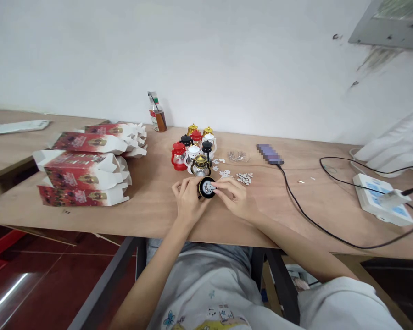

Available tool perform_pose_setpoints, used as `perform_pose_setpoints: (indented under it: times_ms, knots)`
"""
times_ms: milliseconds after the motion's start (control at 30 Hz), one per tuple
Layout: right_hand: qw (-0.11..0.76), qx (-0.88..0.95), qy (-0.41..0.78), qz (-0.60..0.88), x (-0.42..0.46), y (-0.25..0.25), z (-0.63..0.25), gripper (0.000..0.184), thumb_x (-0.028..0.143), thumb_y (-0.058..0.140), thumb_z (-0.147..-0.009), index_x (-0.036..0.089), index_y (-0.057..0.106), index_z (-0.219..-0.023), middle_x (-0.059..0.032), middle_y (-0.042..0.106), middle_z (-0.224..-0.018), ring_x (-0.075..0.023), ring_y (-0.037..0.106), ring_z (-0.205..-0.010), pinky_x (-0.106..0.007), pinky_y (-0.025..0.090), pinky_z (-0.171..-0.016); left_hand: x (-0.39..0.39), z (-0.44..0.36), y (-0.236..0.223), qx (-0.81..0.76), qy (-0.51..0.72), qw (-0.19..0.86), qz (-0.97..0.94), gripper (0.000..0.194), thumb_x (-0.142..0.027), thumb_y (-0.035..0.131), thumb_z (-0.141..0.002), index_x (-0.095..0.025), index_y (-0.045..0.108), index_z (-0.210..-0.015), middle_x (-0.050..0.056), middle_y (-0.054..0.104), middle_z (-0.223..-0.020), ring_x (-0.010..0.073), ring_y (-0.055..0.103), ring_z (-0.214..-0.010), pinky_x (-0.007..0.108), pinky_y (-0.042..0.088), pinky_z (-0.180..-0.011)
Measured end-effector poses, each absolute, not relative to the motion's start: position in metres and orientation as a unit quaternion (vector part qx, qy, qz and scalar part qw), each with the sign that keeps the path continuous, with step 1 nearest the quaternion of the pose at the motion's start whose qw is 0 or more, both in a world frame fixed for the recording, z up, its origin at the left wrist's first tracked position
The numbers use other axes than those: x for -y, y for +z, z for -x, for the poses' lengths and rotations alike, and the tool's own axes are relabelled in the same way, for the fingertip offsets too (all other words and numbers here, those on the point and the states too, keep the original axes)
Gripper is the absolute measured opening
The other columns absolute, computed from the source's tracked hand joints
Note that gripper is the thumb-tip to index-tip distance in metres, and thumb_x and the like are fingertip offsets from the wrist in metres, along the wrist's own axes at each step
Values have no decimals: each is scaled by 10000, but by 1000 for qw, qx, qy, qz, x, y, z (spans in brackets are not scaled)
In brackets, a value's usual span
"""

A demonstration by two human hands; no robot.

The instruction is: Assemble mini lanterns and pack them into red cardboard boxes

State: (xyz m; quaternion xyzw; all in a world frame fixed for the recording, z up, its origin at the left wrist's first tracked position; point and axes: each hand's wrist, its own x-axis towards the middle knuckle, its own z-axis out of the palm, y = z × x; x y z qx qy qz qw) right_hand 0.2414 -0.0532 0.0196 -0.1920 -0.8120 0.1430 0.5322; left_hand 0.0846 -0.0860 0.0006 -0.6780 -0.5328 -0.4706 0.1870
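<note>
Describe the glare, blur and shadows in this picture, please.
Head view: a bright streak of glare on the red floor; head view: a faint shadow on the wall beside the bottle; head view: fine detail soft on the held black-rimmed disc; head view: phone pixelated.

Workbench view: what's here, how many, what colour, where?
Held item: one, mostly black, front centre
Small lanterns: about nine, red, white, black, gold, behind held item
Discs: many, silvery, right of lanterns
Flat pieces: several, white, left of discs
Metal bits: many, silvery, behind discs
Cartons: several, red and white, left
Bottle: one, brown-filled, rear
Phone: one, dark, right-centre
Cabling: count unclear, black, right
Power strip: one, white, right
Sheeting: count unclear, white, right
Packet: one, white, far left
Tabletop: one, brown, centre
Wall: one, white, rear
Wall box: one, grey, upper right
Chair: one, dark, bottom
Floor: one, dark red, lower left
Shirt: one, white, bottom
Left hand: one, bare, holding item
Right hand: one, bare, touching item
</note>
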Motion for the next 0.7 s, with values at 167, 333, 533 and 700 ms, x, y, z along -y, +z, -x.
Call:
perform_pose_setpoints:
  times_ms: [167, 333, 533, 700]
  knots:
    - [536, 800, 192, 190, 51, 19, -242, 221, 184, 498, -907, 244, 683, -1012, -50, 678, -909, -145, 624, -846, -310, 518, -747, 85, -85, 0, 535, -462, 190, 681, 320, -380, 596, -831, -179, 507, -1063, 77, 681, -942, 226, 600, -876, 360, 300, -790]
    - [531, 801, 203, 187, 49, 22, -243, 159, 181, 537, -889, 224, 677, -951, -44, 708, -855, -158, 627, -821, -337, 512, -760, 86, -85, 1, 515, -453, 177, 705, 311, -350, 600, -835, -178, 509, -1077, 83, 681, -978, 221, 601, -905, 354, 305, -799]
    - [518, 821, 144, 193, 49, 26, -247, 188, 142, 502, -902, 217, 675, -910, -52, 674, -867, -150, 612, -833, -331, 496, -772, 87, -85, 4, 503, -441, 169, 724, 289, -306, 591, -847, -183, 510, -1096, 87, 685, -1021, 214, 608, -933, 350, 304, -816]
    - [510, 829, 115, 197, 51, 27, -247, 225, 124, 471, -910, 216, 676, -908, -46, 637, -838, -138, 590, -795, -301, 490, -732, 87, -85, 4, 495, -441, 175, 728, 283, -291, 593, -849, -182, 507, -1096, 82, 689, -1020, 212, 611, -937, 350, 299, -818]
